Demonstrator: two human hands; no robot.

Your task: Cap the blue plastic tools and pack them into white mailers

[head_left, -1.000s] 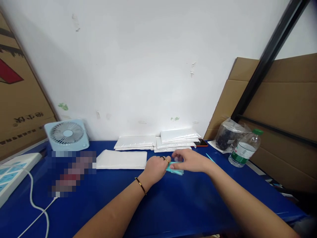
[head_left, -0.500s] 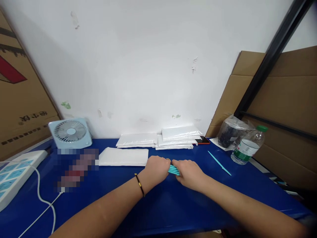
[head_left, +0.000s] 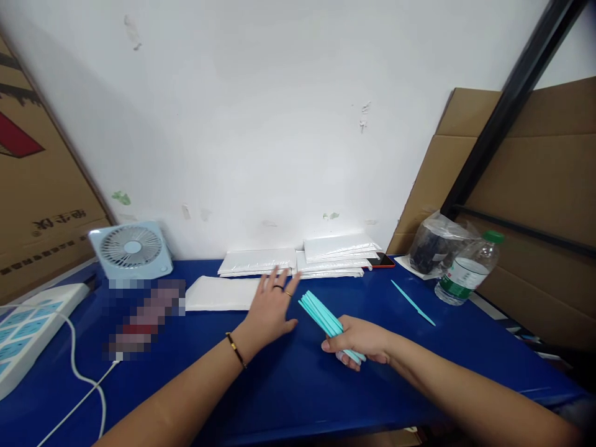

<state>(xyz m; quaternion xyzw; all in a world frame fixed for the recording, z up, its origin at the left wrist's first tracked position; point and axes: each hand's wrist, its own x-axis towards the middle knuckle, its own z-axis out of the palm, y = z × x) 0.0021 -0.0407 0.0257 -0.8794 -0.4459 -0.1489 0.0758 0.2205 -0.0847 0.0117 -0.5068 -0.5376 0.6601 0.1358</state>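
Note:
A bundle of slim turquoise plastic sticks (head_left: 321,313) is gripped in my right hand (head_left: 361,340), fanned a little and slanting up to the left. My left hand (head_left: 270,307) is open, fingers spread, with nothing in it. It overlaps the right end of a flat white padded packet (head_left: 216,295); whether it touches the packet I cannot tell. One loose turquoise stick (head_left: 413,302), with a small step along its length, lies on the table to the right. Behind my hands, more white packets lie in a left stack (head_left: 256,261) and a right stack (head_left: 339,248).
At the left stand a small light-blue fan (head_left: 131,248) and a white power strip (head_left: 41,323) with cables. A phone (head_left: 382,261) lies by the right stack. A water bottle (head_left: 468,273) and a bagged dark object (head_left: 428,248) are at the right of the blue table (head_left: 279,397).
My hands, earlier together around the bundle, have come apart. The left has let go, opened and moved left; the right has drawn nearer with the sticks, which now show at greater length.

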